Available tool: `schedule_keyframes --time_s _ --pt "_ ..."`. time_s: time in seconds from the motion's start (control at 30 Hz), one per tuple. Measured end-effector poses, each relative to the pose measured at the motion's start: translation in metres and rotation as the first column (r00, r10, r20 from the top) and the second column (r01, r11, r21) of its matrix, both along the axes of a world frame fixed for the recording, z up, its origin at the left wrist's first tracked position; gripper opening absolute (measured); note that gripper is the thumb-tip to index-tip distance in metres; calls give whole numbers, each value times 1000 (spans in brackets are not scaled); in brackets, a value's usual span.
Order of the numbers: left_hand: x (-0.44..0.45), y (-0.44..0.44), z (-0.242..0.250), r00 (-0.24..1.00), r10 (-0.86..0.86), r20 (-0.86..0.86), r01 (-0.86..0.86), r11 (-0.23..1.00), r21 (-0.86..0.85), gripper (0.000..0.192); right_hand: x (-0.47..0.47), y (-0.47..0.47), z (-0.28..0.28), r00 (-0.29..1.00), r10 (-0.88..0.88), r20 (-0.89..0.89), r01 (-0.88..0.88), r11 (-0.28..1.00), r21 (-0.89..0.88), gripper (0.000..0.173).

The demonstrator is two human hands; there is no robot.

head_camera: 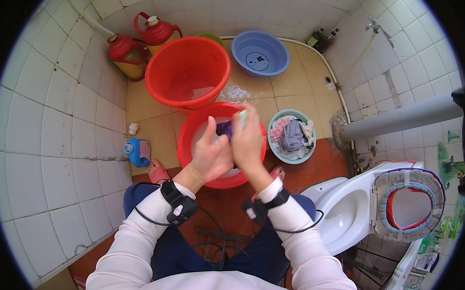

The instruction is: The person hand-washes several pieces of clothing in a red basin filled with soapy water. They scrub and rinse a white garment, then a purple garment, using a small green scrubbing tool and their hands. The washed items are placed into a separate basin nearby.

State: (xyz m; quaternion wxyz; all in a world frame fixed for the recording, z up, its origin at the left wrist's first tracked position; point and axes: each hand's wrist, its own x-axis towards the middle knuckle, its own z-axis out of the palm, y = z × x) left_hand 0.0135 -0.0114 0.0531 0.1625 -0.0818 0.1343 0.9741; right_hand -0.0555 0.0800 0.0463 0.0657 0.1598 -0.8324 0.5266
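Note:
A dark purple cloth (224,128) is bunched between my hands, over a red plastic basin (184,147) that holds whitish water. My left hand (213,151) has its thumb raised and its palm against the cloth; its fingers are partly hidden. My right hand (247,138) presses in from the right, closed around a pale green object (243,116), perhaps a bar of soap, which shows between its fingers. To the right of the red basin stands a pale green basin (271,143) with grey, pink and white clothes (293,135) in it.
Beyond the basin stand a red bucket (186,65), two red thermos flasks (129,58) and a blue basin (260,52). A blue detergent bottle (138,152) is at left. The toilet (340,214) is close on the right, under a grey pipe (402,118). Cables hang from my wrists.

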Motion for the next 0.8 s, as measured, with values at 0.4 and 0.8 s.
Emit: schedule_keyframes --time_s 0.4,0.8 --pt "3 0 0 1000 1 -21 -1 1000 17 98 -3 3 -19 985 81 -154 -73 996 55 37" --pt "-4 -15 7 997 35 -76 -25 992 125 99 -63 62 -11 856 206 474 259 623 -738 51"
